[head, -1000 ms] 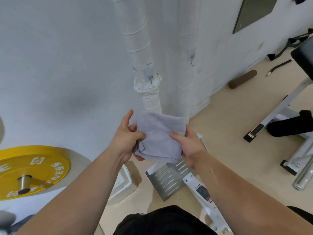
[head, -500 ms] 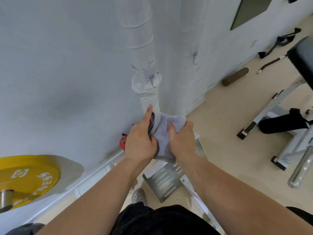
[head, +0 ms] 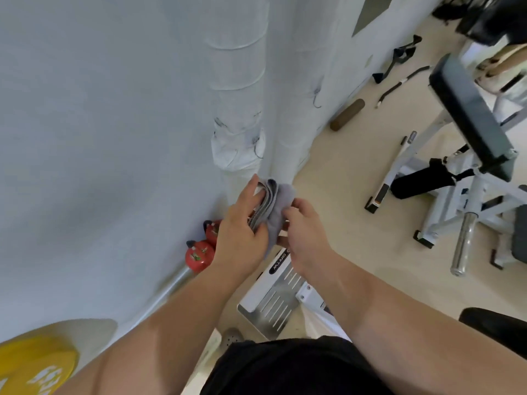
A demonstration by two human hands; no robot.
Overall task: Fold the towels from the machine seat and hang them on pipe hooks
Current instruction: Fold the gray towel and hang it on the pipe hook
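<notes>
The folded grey towel [head: 279, 205] is held just in front of the wrapped pipe [head: 239, 89], below its bulging joint. My left grip [head: 239, 232] is closed round the towel's layered edge and my right grip [head: 305, 235] pinches the other side. Red kettlebells [head: 199, 253] sit at the pipe's foot.

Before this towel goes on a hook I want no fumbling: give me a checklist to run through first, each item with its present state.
1. Towel folded into layers: ok.
2. Left hand grips the towel: ok.
3. Right hand pinches its other side: ok.
4. Upper hook on the right pipe bare: ok.
5. Towel raised to that hook: not ok, it sits lower in the picture.
6. Loop on the towel for hanging: cannot tell.
</notes>
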